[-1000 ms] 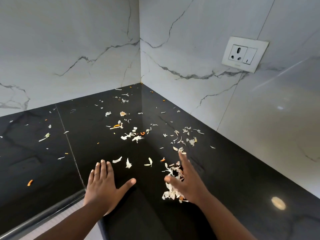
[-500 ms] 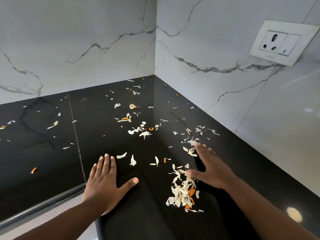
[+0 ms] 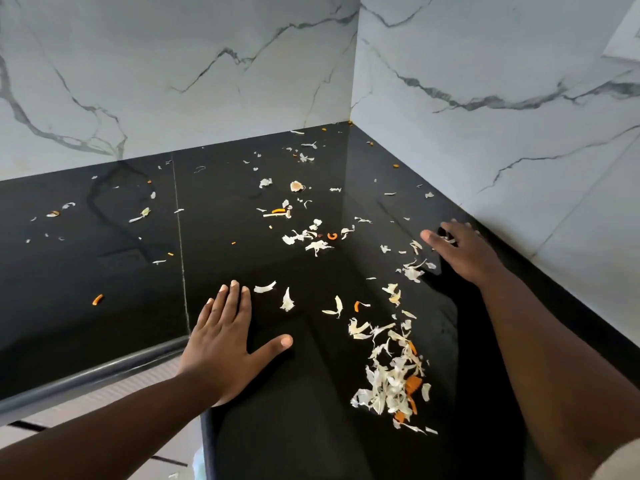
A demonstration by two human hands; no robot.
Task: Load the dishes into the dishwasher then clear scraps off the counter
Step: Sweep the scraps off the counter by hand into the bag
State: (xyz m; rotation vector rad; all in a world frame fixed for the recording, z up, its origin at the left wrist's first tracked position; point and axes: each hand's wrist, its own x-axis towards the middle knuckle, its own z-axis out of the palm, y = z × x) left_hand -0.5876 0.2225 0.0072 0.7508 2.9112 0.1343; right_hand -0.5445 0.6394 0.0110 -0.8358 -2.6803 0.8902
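Grip: neither hand holds anything, left hand (image 3: pixel 225 344) flat on bench (image 3: pixel 104 334), right hand (image 3: pixel 462 251) spread near wall | scraps: small pile (image 3: pixel 393 382) by front edge | left: most scraps (image 3: pixel 311 237) scattered; dishes, dishwasher unseen

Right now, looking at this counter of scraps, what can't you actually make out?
- Counter under the right hand: head view, the palm hides any scraps there.
- Dishwasher: nowhere in the head view.
- Wall fitting: cut off by the right edge.
- Far-corner specks: too small to identify.
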